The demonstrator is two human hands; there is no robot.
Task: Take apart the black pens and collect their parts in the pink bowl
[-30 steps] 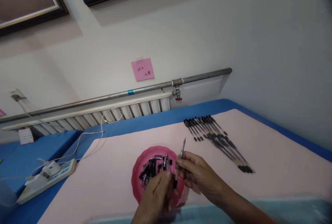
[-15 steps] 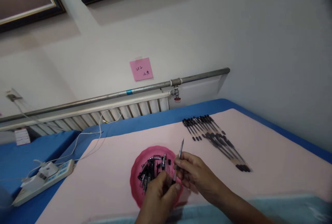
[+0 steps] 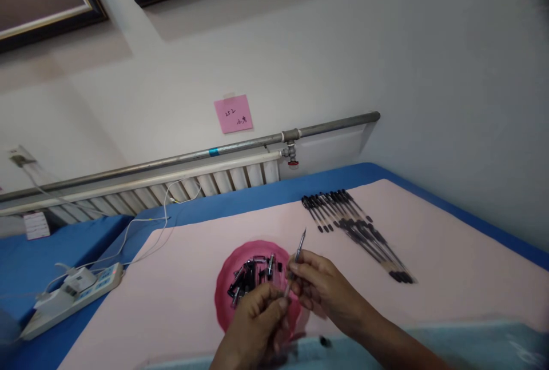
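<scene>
My right hand (image 3: 319, 290) pinches a thin pen (image 3: 297, 258), its metal tip pointing up and away. Just left of it, my left hand (image 3: 257, 324) is curled with fingertips together at the pen's lower end; what it holds is hidden. Both hands hover over the near edge of a red dish (image 3: 225, 295) that holds several small black and silver pen parts (image 3: 251, 275). A row of several finished black pens (image 3: 355, 233) lies on the pink mat (image 3: 429, 244) to the right.
The pink mat covers a blue table (image 3: 266, 195). A white power strip (image 3: 68, 298) with cables lies at the left. A radiator (image 3: 193, 187) and pipe run along the wall behind. A small dark piece (image 3: 325, 341) lies near the front edge.
My left hand has shifted slightly left and down, staying pinched at the pen's lower end. The right hand and pen have barely moved. A small dark piece now shows by the front edge.
</scene>
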